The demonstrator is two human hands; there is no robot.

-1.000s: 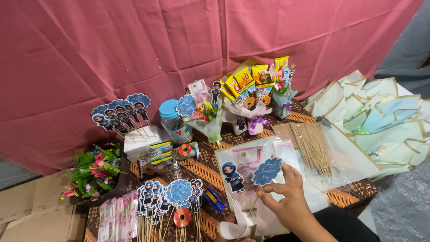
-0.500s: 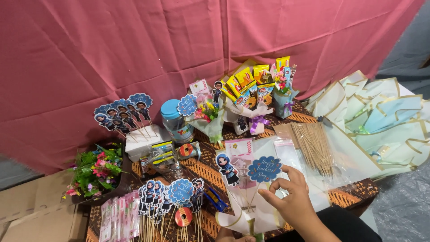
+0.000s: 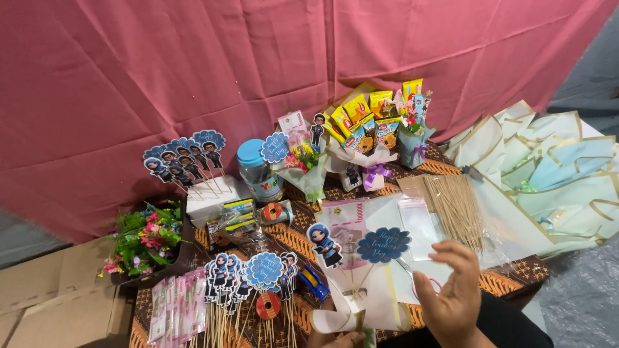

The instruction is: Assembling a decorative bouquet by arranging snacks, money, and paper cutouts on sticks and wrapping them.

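Risen from the bouquet (image 3: 351, 283), right hand (image 3: 451, 293) hovers, fingers spread, empty; skewers (image 3: 454, 206) behind; left hand's (image 3: 338, 339) grip unclear.

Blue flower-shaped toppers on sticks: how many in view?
4: one in the bouquet being assembled, one in the front stick cluster, one by the blue-lidded jar, one at back left. More may be hidden.

Head view, downward over table (image 3: 516, 277)

Right hand (image 3: 451, 298) raised, fingers spread.
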